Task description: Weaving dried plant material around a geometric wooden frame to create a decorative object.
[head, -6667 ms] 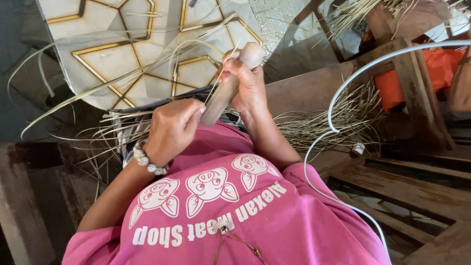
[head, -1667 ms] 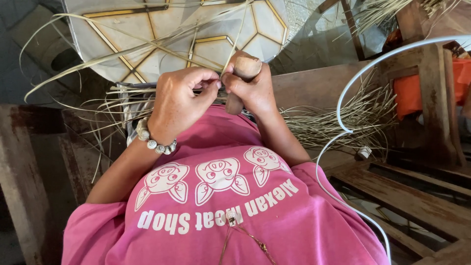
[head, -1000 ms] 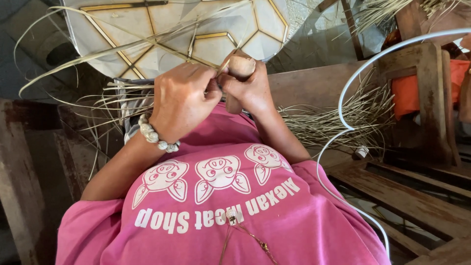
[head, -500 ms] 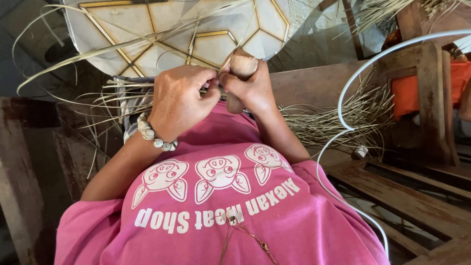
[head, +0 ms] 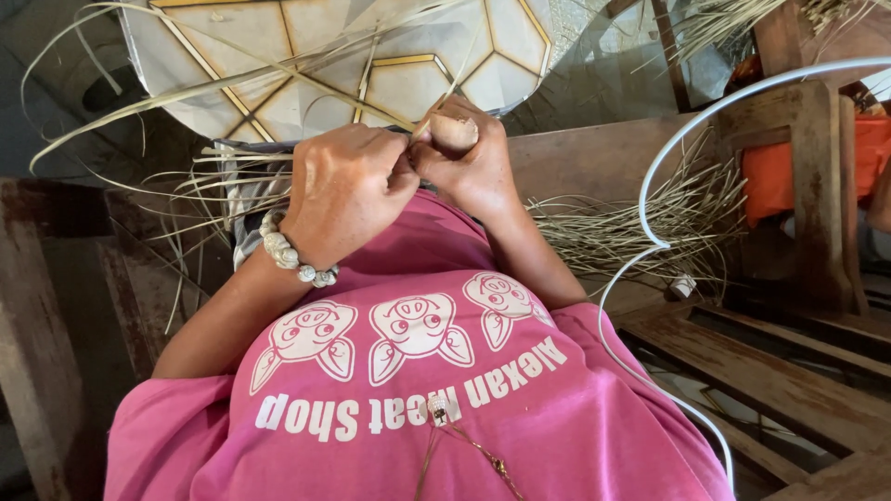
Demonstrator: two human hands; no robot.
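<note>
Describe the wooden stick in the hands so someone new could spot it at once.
Start at the pink shirt and follow both arms up to where the hands meet. The right hand grips a short wooden stick, its rounded pale end showing above the fingers. Unlike the thin, flat, greenish-tan strips around it, it is thick and round.

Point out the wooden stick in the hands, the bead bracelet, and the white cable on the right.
wooden stick (head: 453,132), head view, on its rounded end above the right hand.
bead bracelet (head: 290,257), head view, on the beads across the left wrist.
white cable (head: 650,190), head view, on its curved loop.
</note>
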